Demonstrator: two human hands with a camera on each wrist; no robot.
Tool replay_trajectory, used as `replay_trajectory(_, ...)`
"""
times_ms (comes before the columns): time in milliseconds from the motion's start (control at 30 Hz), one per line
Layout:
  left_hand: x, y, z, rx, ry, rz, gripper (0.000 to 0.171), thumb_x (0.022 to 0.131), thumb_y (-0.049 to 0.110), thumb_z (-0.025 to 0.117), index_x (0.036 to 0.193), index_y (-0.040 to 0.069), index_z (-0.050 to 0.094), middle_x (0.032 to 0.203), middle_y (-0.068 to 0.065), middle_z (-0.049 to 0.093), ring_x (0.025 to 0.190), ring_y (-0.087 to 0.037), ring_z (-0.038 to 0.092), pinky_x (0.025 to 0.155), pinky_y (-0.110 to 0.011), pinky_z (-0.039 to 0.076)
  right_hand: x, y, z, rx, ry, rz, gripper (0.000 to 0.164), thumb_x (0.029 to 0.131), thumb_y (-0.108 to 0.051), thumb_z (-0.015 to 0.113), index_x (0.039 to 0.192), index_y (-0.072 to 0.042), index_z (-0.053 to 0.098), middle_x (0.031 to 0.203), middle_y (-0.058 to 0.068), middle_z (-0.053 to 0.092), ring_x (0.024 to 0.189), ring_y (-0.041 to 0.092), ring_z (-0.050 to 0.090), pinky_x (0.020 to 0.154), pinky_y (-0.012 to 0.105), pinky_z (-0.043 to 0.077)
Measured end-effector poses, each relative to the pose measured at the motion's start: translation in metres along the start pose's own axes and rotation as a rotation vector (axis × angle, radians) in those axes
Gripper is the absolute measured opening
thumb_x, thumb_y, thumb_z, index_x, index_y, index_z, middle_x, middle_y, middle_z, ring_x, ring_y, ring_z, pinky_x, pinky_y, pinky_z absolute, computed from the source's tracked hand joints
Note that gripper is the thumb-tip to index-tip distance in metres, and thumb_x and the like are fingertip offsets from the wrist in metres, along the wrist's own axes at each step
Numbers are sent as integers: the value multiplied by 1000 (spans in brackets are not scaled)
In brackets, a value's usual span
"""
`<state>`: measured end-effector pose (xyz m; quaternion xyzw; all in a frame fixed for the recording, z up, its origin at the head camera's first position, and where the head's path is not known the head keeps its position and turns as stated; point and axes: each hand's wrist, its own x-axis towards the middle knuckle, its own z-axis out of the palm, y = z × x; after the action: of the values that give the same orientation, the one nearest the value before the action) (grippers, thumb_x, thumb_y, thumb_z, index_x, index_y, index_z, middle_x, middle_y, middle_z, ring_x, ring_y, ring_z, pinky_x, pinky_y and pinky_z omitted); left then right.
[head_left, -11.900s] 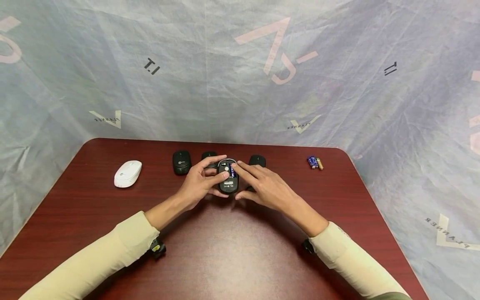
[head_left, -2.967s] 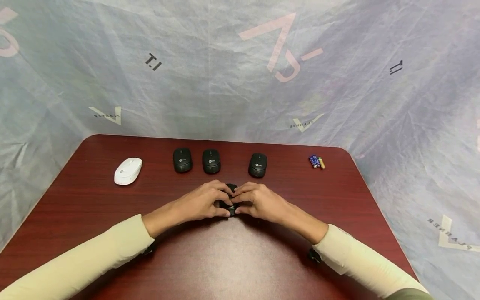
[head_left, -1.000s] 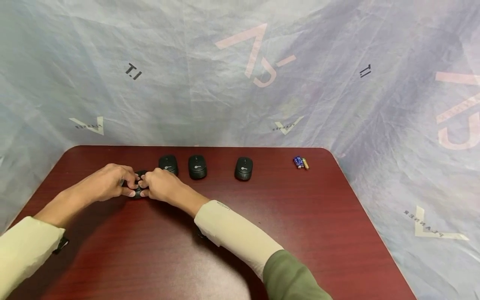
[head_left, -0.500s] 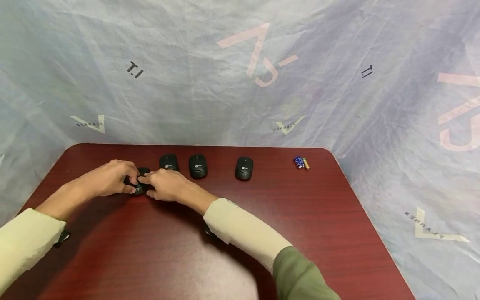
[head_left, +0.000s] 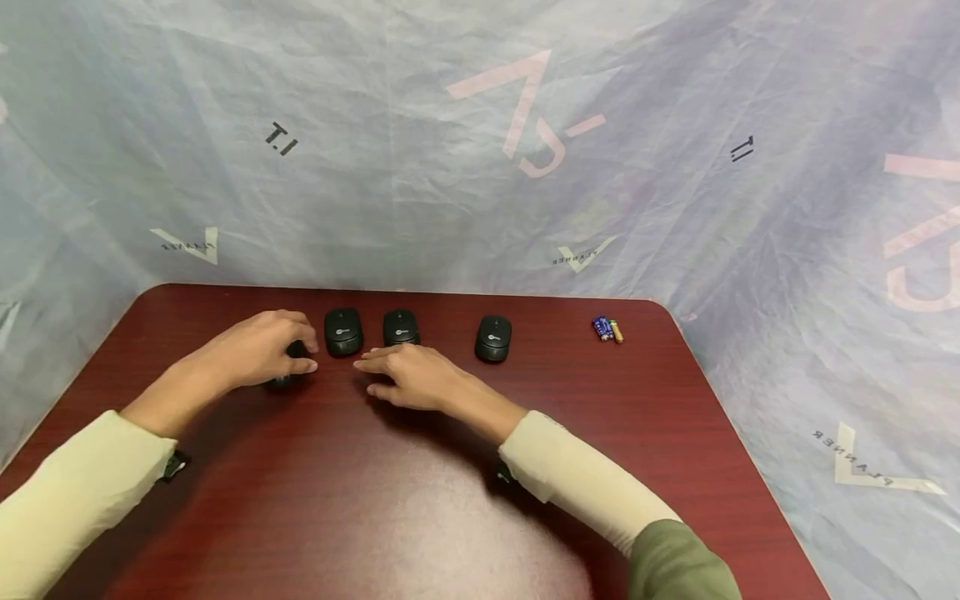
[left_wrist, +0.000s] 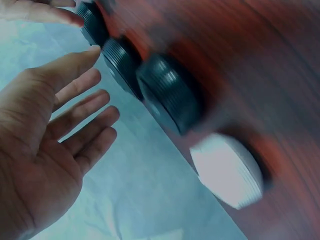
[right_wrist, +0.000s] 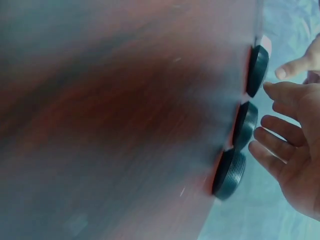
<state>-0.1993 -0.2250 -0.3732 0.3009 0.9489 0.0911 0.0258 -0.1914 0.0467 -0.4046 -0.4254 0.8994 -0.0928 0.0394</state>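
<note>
At the left of the table, my left hand (head_left: 258,350) hovers over a black computer mouse (head_left: 279,382), mostly hidden beneath it in the head view. Its fingers are loosely bent and hold nothing, as the left wrist view confirms. My right hand (head_left: 408,377) is off to the right, fingers extended and nothing in them, just in front of another black mouse (head_left: 401,325) that it partly covers. Two more black mice, one to the left (head_left: 343,332) and one to the right (head_left: 493,337), lie top side up. A white mouse (left_wrist: 227,170) shows in the left wrist view; my left hand hides it in the head view.
Blue batteries (head_left: 602,327) and a gold-coloured battery (head_left: 617,331) lie together at the table's back right. Behind the reddish-brown table (head_left: 615,433) hangs a grey printed cloth (head_left: 375,167).
Earlier, both hands held a mouse underside up at the middle, then turned over, then at the left. Now they have let go of it; the right hand has moved right and the left has lifted.
</note>
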Motion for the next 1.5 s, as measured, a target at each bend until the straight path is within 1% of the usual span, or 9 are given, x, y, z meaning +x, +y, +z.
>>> replay_trajectory(233, 21, 32, 8, -12, 111, 39, 27, 85, 26, 86, 106, 11, 78, 112, -7, 73, 108, -33, 69, 94, -54, 59, -38, 19, -10, 48, 25, 27, 43, 103, -28, 65, 146, -23, 62, 152, -1, 60, 142, 14, 55, 107, 38, 59)
replay_trajectory(367, 33, 49, 14, -49, 138, 40, 34, 86, 26, 85, 113, 8, 77, 116, -10, 72, 114, -35, 67, 100, -56, 56, -59, 30, -15, 68, 37, 43, 42, 102, -26, 65, 144, -22, 64, 151, 1, 61, 142, 16, 56, 110, 39, 58)
replay_trajectory(467, 44, 61, 20, -68, 124, 30, 42, 88, 29, 85, 122, 7, 74, 123, -11, 71, 121, -36, 64, 107, -57, 53, -74, 37, -19, 80, 49, 54, 41, 102, -25, 65, 143, -20, 65, 150, 3, 62, 142, 18, 56, 111, 41, 57)
replay_trajectory(700, 72, 92, 32, -98, 59, 52, 60, 92, 38, 80, 142, 8, 63, 144, -14, 62, 137, -35, 56, 117, -59, 47, -108, 56, -22, 70, 105, 71, 37, 102, -23, 67, 138, -17, 69, 144, 6, 66, 134, 21, 63, 103, 43, 62)
replay_trajectory(833, 86, 106, 41, -125, 35, 67, 63, 95, 41, 77, 147, 10, 59, 149, -13, 58, 139, -35, 55, 117, -56, 49, -124, 67, -20, 94, 139, 85, 35, 101, -22, 68, 135, -14, 71, 141, 9, 68, 132, 23, 64, 103, 45, 61)
replay_trajectory(1033, 101, 119, 53, -131, 40, 86, 66, 95, 43, 76, 149, 10, 57, 151, -11, 58, 142, -33, 53, 120, -52, 47, -144, 85, -19, 113, 191, 117, 34, 101, -24, 70, 133, -12, 72, 138, 9, 70, 132, 23, 65, 108, 45, 59)
replay_trajectory(1133, 107, 126, 60, -142, 36, 86, 68, 95, 43, 76, 150, 10, 55, 153, -11, 57, 143, -33, 52, 121, -51, 46, -154, 93, -20, 131, 212, 154, 35, 100, -24, 70, 133, -11, 72, 137, 9, 70, 131, 24, 65, 109, 47, 58)
replay_trajectory(1333, 121, 144, 69, -186, -31, 62, 74, 96, 45, 75, 156, 12, 48, 159, -10, 50, 149, -31, 46, 126, -52, 41, -168, 110, -23, 86, 212, 248, 38, 100, -26, 71, 135, -13, 71, 140, 12, 68, 132, 28, 64, 108, 51, 58)
replay_trajectory(1500, 141, 158, 74, -212, -64, 77, 79, 98, 45, 72, 160, 9, 39, 165, -13, 41, 154, -32, 38, 129, -52, 35, -168, 127, -23, 77, 179, 311, 45, 101, -29, 70, 142, -12, 65, 146, 15, 63, 136, 32, 61, 112, 53, 55)
